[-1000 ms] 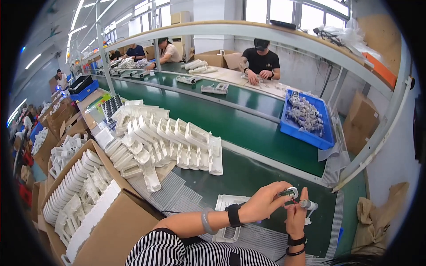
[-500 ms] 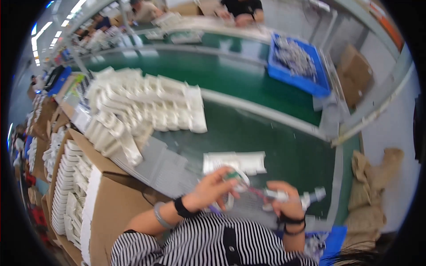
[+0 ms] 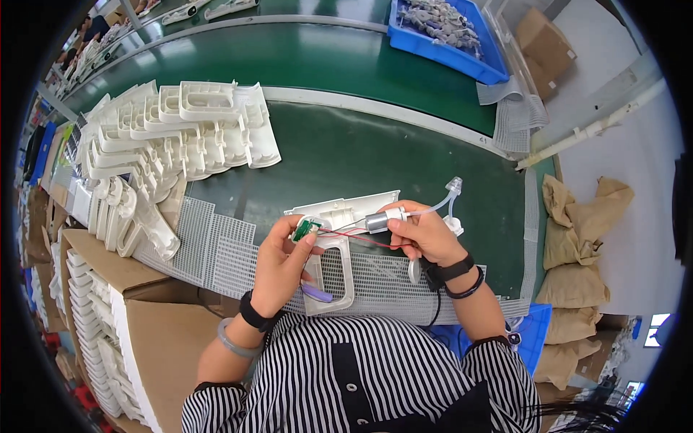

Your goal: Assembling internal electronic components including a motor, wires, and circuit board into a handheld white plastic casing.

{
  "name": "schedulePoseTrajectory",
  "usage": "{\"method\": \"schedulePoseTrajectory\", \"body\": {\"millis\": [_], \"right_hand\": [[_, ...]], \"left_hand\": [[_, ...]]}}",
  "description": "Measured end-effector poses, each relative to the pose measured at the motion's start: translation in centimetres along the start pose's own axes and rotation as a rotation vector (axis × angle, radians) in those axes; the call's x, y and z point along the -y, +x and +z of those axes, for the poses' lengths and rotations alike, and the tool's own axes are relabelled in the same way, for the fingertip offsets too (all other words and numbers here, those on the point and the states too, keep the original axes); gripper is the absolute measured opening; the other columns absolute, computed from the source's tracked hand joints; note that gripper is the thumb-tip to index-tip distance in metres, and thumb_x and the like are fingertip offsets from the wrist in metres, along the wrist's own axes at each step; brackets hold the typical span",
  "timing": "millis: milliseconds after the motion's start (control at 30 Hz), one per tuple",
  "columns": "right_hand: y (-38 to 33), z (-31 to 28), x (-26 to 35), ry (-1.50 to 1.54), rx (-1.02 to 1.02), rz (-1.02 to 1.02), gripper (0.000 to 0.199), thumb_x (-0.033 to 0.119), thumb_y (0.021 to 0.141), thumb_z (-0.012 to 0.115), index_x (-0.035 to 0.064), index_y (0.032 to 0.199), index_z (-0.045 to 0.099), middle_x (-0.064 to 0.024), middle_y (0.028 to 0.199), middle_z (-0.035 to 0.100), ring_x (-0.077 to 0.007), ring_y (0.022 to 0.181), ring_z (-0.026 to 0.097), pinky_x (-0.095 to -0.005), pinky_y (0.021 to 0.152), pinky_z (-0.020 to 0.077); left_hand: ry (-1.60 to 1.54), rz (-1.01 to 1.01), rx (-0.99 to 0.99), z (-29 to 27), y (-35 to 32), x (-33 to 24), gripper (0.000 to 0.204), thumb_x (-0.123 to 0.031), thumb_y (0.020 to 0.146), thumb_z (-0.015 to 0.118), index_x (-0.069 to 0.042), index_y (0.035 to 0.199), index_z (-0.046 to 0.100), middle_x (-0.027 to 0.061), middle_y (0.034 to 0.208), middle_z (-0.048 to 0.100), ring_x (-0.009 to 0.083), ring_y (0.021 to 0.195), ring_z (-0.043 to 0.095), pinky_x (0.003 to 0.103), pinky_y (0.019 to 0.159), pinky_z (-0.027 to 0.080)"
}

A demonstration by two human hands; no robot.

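Hands working over a green bench, seen from above. The left hand [image 3: 278,263] is gripping a white gun-shaped shell [image 3: 334,249] by its handle loop, fingers wrapped around it and thumb pressing a small green board [image 3: 306,229] into the shell — probably to keep the board seated. The right hand [image 3: 426,234] is pinching a small silver motor [image 3: 378,221] between closed fingertips, just above the shell's barrel; thin red wires [image 3: 350,235] are running from board to motor, so the two are being kept close together. A clear tube [image 3: 442,200] is sticking out past the motor. The shell is resting on white mesh [image 3: 216,242] at the bench edge, near the person's striped shirt. To the left, a heap of matching shells [image 3: 170,141] is crowding the bench — well apart from the hands. A blue bin [image 3: 462,54] of grey parts is sitting beyond the belt.
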State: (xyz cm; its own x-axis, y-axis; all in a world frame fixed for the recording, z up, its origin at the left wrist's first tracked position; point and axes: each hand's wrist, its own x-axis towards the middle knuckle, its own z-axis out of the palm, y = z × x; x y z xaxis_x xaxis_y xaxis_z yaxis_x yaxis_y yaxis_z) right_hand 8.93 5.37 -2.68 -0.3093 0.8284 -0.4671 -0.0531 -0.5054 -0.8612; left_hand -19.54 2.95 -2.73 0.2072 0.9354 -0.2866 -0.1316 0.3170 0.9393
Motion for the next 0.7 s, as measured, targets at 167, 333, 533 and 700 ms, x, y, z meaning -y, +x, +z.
{"method": "schedulePoseTrajectory", "body": {"millis": [167,333,533,700], "right_hand": [[-0.1,-0.6,1.1,-0.277,0.046,-0.154,0.039,0.022,0.095,0.074,0.0060,0.130,0.064,-0.0074,0.088,0.073,-0.0067,0.054,0.063,-0.0206,0.045,0.0469],[-0.7,-0.1,0.9,-1.186,-0.087,-1.142,0.048,0.019,0.083,0.077,0.0164,0.130,0.069,-0.0063,0.088,0.071,-0.0166,0.059,0.065,-0.0299,0.051,0.0503],[-5.5,1.4,2.8,-1.625,-0.048,-1.244,0.052,0.013,0.082,0.069,0.0280,0.132,0.067,0.0009,0.084,0.062,-0.0101,0.055,0.052,-0.0270,0.046,0.0378],[-5.6,0.7,2.8,-1.539,-0.014,-1.183,0.041,0.014,0.086,0.068,0.0171,0.127,0.067,-0.0036,0.091,0.067,-0.0142,0.060,0.060,-0.0296,0.050,0.0453]], "left_hand": [[0.252,0.133,-0.067,0.0,0.5,-0.5,0.027,-0.011,0.101,0.063,0.000,0.124,0.055,0.0061,0.104,0.067,0.0110,0.065,0.069,0.022,0.047,0.051],[-0.022,-0.057,-0.018,-0.7,-0.3,-1.7,0.026,-0.010,0.101,0.063,0.000,0.123,0.054,0.0053,0.098,0.067,0.0101,0.055,0.064,0.022,0.046,0.051],[-0.007,0.027,0.057,-0.5,-0.8,-4.6,0.025,-0.011,0.102,0.063,0.001,0.123,0.055,0.0048,0.097,0.066,0.0071,0.050,0.059,0.020,0.043,0.047],[0.267,0.201,0.105,2.3,-0.9,-11.3,0.019,-0.009,0.101,0.063,0.001,0.116,0.060,0.0022,0.094,0.066,0.0018,0.047,0.049,0.019,0.041,0.041]]}}
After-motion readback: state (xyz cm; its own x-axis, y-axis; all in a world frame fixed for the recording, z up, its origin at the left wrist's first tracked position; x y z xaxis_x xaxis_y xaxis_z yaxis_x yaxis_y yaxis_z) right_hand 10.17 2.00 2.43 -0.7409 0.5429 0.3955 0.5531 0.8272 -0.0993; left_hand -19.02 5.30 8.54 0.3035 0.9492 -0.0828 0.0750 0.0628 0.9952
